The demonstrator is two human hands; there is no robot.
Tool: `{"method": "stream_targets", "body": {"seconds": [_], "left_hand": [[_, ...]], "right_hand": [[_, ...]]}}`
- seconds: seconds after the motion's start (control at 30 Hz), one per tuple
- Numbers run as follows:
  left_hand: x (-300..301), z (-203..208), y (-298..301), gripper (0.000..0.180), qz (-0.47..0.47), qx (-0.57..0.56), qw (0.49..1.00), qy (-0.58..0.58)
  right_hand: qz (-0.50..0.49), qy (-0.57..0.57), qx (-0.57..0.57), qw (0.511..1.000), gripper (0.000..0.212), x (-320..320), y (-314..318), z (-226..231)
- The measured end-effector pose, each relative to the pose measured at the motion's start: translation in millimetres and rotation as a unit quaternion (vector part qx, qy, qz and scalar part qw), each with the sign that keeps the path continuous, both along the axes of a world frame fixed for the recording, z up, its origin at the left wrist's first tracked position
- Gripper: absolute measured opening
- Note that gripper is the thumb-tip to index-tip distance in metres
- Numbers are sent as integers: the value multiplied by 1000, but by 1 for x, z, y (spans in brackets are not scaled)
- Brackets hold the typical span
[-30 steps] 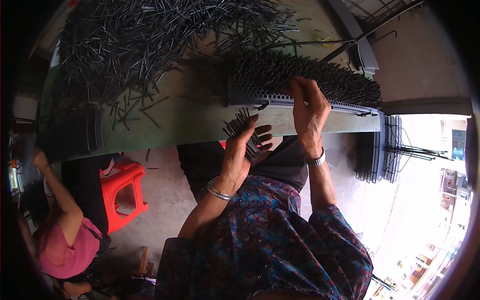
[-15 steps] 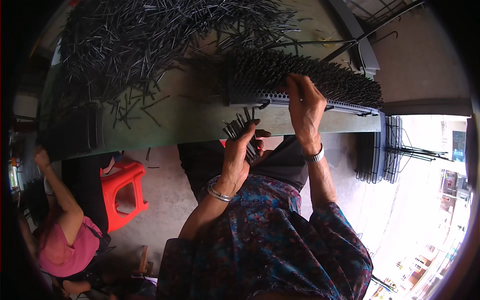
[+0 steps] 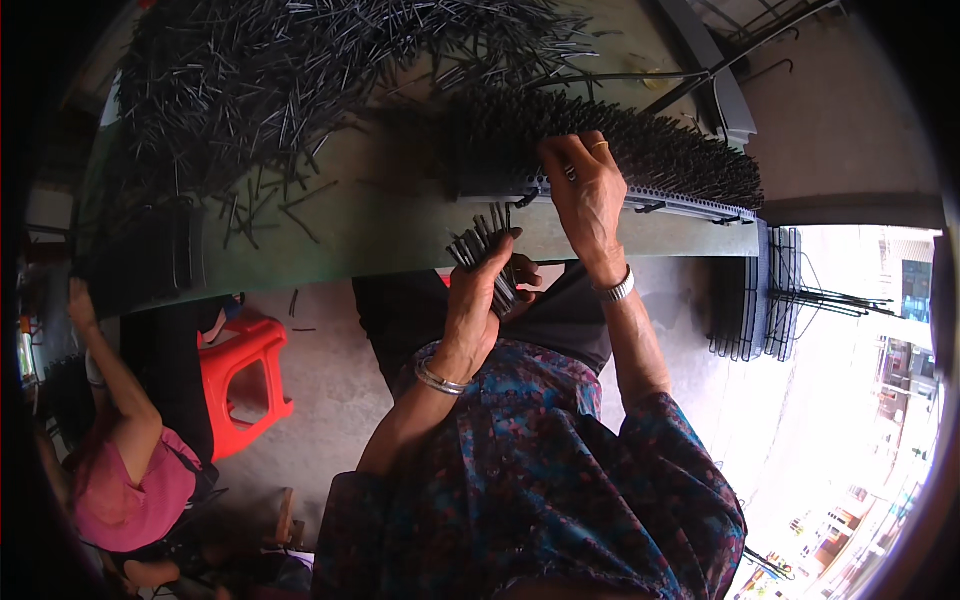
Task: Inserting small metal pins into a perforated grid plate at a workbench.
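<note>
My left hand [image 3: 488, 275] is closed round a bundle of short black rods [image 3: 482, 243], their ends fanning out above the thumb, just off the table's near edge. Over the near side of a long perforated rack [image 3: 682, 208], my right hand [image 3: 588, 190] has its fingers drawn together, tips pointing down among the rods. Whatever they pinch is hidden. Dense upright black rods [image 3: 640, 140] fill most of the rack's holes. A bare strip of holes runs along the near edge.
A big heap of loose black rods [image 3: 250, 90] covers the far left of the green table [image 3: 340, 245]. At left sit a red stool [image 3: 245, 390] and a co-worker in a pink top [image 3: 140, 490]. Wire racks [image 3: 755, 300] hang at right, beside the table.
My right hand has shifted left and slightly away from me along the rack. My left hand keeps its bundle in nearly the same place.
</note>
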State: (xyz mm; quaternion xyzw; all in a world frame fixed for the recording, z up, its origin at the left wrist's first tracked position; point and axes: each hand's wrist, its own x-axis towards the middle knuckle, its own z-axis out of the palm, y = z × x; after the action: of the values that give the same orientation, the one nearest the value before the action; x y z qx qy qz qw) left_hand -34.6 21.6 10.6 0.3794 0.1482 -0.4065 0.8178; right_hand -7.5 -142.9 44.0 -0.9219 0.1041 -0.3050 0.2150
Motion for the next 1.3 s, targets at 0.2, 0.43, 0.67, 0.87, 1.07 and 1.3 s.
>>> {"method": "stream_targets", "body": {"seconds": [0.2,0.43,0.67,0.87,1.07,1.3], "left_hand": [[-2,-4,3,33,5,-7,999,-35],[-1,-3,3,33,10,-15,999,-34],[2,-2,3,31,9,-19,998,-55],[4,9,2,27,-9,15,999,-41],[10,8,9,26,-60,20,997,-54],[11,1,8,34,-28,-37,999,-7]], "right_hand": [[-25,-53,26,998,10,-3,0,-12],[-57,29,-63,996,19,-15,-2,-10],[48,157,202,965,28,-31,8,9],[156,221,350,897,21,-35,5,15],[181,241,413,860,17,-33,1,16],[117,173,367,907,12,-29,1,32]]}}
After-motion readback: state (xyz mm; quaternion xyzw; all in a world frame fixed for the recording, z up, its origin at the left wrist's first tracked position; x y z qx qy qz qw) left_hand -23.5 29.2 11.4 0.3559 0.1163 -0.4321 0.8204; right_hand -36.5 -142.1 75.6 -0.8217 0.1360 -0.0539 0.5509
